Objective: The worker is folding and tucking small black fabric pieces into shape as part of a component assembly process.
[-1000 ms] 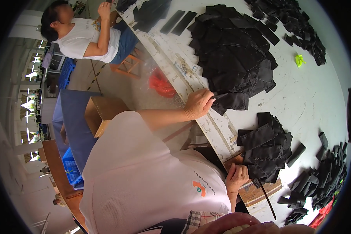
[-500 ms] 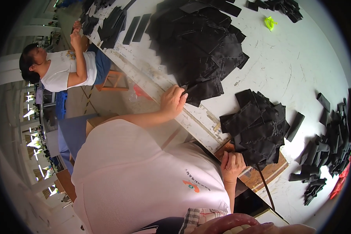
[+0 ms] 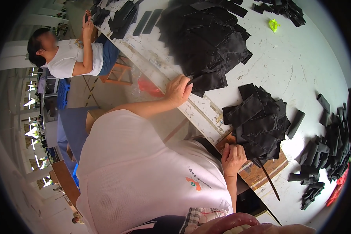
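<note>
The left hand [image 3: 178, 89] pinches a black piece [image 3: 208, 82] at the near edge of the big pile [image 3: 206, 39]. The right hand [image 3: 233, 156], loosely curled, rests on a wooden board [image 3: 261, 171] beside the small pile [image 3: 259, 121]; whether it grasps anything cannot be told. The table [image 3: 300, 66] runs out of view.

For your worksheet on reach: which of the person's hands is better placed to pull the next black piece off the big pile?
Probably the left hand: its fingertips already touch the big pile of black pieces, while the right hand rests by the wooden board.
</note>
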Action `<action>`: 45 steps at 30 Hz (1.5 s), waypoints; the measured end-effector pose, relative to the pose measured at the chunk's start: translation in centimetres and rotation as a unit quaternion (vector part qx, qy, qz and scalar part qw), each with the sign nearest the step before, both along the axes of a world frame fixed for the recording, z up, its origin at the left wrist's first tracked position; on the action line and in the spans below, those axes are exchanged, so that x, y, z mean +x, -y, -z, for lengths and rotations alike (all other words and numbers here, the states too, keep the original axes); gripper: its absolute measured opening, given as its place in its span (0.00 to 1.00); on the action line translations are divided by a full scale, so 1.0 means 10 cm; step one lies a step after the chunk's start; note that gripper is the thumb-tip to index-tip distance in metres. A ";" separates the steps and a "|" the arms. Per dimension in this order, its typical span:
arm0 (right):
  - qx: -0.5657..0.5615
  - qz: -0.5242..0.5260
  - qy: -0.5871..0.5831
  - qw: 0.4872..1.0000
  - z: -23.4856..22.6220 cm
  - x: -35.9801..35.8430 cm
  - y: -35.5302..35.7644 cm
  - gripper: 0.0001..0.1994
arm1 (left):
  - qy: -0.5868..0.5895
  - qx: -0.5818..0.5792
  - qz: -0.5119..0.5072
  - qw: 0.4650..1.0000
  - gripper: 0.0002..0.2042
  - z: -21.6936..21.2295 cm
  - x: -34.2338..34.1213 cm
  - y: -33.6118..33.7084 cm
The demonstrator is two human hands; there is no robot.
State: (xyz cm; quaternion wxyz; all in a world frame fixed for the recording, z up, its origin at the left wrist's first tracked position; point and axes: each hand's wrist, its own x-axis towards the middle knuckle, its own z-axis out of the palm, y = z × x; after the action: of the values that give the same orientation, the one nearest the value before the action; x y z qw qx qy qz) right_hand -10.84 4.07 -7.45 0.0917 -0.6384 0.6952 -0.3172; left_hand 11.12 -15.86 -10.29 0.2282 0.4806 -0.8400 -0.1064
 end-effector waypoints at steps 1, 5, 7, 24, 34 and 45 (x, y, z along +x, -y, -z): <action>-0.005 -0.003 0.004 1.000 0.01 -0.01 0.00 0.08 | 0.007 0.012 -0.007 1.000 0.07 0.00 0.00 0.00; -0.020 -0.004 0.017 1.000 0.00 -0.01 0.00 0.08 | 0.004 -0.007 -0.003 1.000 0.07 -0.03 -0.01 0.00; -0.027 -0.006 0.017 0.999 0.01 0.00 0.00 0.08 | 0.009 -0.012 -0.004 1.000 0.07 -0.03 -0.01 0.00; -0.019 0.001 0.094 0.995 0.01 -0.05 -0.05 0.08 | 0.005 -0.040 -0.020 0.999 0.07 0.02 -0.03 0.01; -0.024 -0.014 0.082 0.996 0.01 -0.04 -0.06 0.08 | -0.006 -0.042 -0.041 0.998 0.07 0.05 -0.03 -0.01; -0.030 -0.022 0.096 0.995 0.02 -0.04 -0.04 0.08 | -0.028 -0.048 -0.046 0.997 0.07 0.03 -0.04 0.00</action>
State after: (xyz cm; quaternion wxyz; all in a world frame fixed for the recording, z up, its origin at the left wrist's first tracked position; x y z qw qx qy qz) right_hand -11.20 4.51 -7.62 0.1456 -0.6228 0.6588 -0.3960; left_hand 10.77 -15.87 -10.60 0.2792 0.5038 -0.8146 -0.0684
